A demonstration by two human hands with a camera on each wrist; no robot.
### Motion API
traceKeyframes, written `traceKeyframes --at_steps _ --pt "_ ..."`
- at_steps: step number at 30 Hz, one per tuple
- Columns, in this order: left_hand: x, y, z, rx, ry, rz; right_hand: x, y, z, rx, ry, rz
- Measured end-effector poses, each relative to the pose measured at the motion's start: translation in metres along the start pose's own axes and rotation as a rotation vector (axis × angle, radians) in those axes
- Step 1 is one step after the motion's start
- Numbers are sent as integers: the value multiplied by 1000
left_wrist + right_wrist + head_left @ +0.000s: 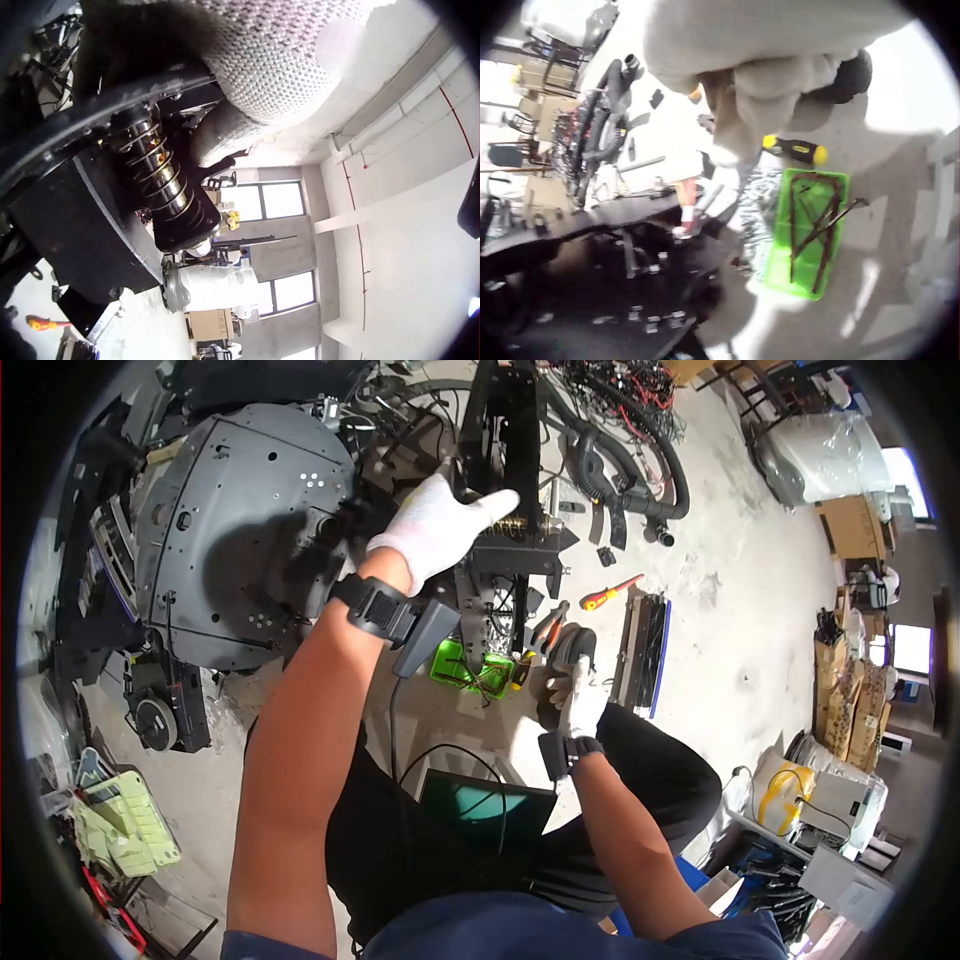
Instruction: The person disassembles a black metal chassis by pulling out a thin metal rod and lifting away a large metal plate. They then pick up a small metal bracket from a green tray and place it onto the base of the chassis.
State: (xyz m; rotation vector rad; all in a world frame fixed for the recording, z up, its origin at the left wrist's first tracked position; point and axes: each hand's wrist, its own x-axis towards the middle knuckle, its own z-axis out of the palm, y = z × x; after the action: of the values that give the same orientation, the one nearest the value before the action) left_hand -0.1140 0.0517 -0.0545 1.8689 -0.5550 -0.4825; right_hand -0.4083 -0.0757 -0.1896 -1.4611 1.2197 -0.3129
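Note:
My left hand (435, 525), in a white knitted glove, reaches over a black metal frame (500, 420). Its thumb and forefinger stretch out beside a coil-spring shock absorber (161, 172); the other fingers are mostly hidden. The right hand (585, 700), also gloved, hangs low by my bent knee, right at a dark shoe (572, 645), its fingers loosely bent with nothing seen between them. Close by on the floor lie a green tray (780, 274) with several hex keys (826, 221) and a yellow-and-black screwdriver (796, 150).
A large grey panel (240, 510) with holes stands to the left. Pliers (550, 628), a red-and-yellow screwdriver (610, 592) and long dark strips (640, 650) lie on the floor to the right. Black hoses (625, 480) lie farther off. A cable (394, 730) trails from the left wrist.

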Motion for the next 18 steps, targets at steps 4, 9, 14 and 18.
traceKeyframes --at_steps 4,9,14,18 --pt "15 -21 4 81 -112 -25 -29 -79 34 -271 -209 -531" --pt "0 9 -14 25 -248 -10 -60 -164 92 -665 -295 -820" --pt "1 8 -19 65 -346 -27 -55 -133 129 -646 -76 -930" --pt "9 2 -7 155 -210 -37 -57 -133 128 -707 -20 -986"
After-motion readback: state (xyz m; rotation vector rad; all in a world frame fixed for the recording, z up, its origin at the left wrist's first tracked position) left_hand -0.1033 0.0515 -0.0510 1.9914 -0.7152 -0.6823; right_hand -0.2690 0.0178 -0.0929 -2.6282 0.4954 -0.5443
